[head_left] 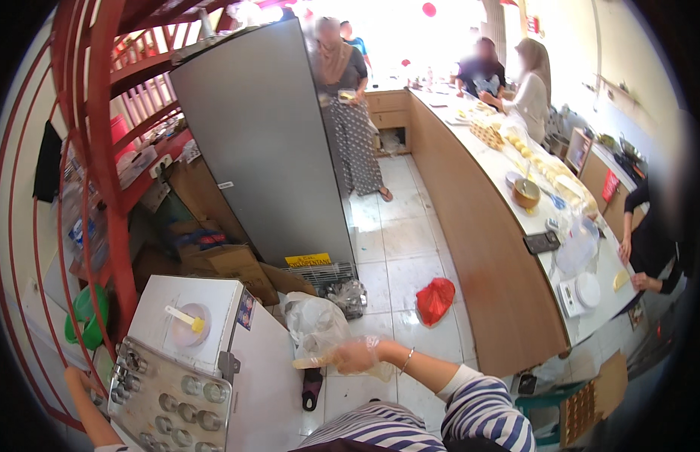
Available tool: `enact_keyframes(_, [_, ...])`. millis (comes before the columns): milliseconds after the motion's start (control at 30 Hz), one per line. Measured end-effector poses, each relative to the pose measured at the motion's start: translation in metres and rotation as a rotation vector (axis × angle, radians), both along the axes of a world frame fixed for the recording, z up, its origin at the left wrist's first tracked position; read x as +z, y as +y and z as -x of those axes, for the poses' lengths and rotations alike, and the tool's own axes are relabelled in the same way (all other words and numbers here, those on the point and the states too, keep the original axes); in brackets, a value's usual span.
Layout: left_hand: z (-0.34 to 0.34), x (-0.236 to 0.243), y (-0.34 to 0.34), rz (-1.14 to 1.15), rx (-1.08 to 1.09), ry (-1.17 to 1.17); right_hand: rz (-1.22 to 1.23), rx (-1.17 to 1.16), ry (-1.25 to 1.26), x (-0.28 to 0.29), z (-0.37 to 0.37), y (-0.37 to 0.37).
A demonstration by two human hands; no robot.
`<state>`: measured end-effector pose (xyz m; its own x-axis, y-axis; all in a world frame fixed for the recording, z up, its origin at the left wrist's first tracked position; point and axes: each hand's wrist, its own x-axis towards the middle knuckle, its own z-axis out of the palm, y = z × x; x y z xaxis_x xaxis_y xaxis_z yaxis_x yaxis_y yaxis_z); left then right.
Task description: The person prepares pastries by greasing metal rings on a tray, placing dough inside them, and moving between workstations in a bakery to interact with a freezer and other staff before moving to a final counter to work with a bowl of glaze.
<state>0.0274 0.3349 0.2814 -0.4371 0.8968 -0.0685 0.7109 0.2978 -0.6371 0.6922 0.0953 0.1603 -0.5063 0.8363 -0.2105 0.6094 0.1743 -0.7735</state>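
Note:
My left hand [80, 384] is at the left edge of a metal baking tray [150, 403], its fingers bent against the rim and partly hidden. Several round metal ring moulds [186, 412] stand on the tray, some crowded at its upper left corner. My right hand [355, 355], in a thin clear plastic glove, hangs to the right of a white chest-like appliance [271, 377]. Its fingers are curled, and a pale yellowish strip sticks out to the left; whether that is a thing or a gloved finger is unclear. A bowl [190, 325] with a white spatula [180, 315] sits on the appliance.
Ahead stands a tall grey refrigerator [259, 143]. A clear plastic bag [316, 324] and a red bag [436, 301] lie low near my right hand. The long counter [545, 226] on the right carries dough pieces and a scale [579, 294]. Several people stand around it.

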Motion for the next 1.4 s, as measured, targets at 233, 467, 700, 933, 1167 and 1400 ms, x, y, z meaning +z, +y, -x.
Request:
enact_keyframes(233, [0.080, -0.002, -0.091, -0.558, -0.156, -0.160, -0.178, 0.169, 0.094, -0.025, 0.009, 0.040])
enact_keyframes(467, [-0.143, 0.078, -0.139, -0.585, 0.289, -0.437, -0.289, -0.219, -0.241, 0.049, -0.033, 0.029])
enact_keyframes(700, [-0.139, 0.088, -0.162, -0.443, 0.412, -0.478, -0.327, -0.405, -0.266, 0.026, -0.063, 0.030])
enact_keyframes(933, [-0.020, 0.048, -0.152, -0.183, 0.540, -0.218, -0.197, -0.346, -0.015, 0.020, -0.033, 0.044])
enact_keyframes(1167, [0.051, 0.009, -0.062, 0.207, 0.803, -0.172, -0.002, -0.417, -0.042, -0.008, -0.064, -0.009])
enact_keyframes(1400, [0.049, 0.007, -0.053, 0.149, 0.499, -0.073, 0.117, -0.470, -0.145, -0.012, -0.069, -0.032])
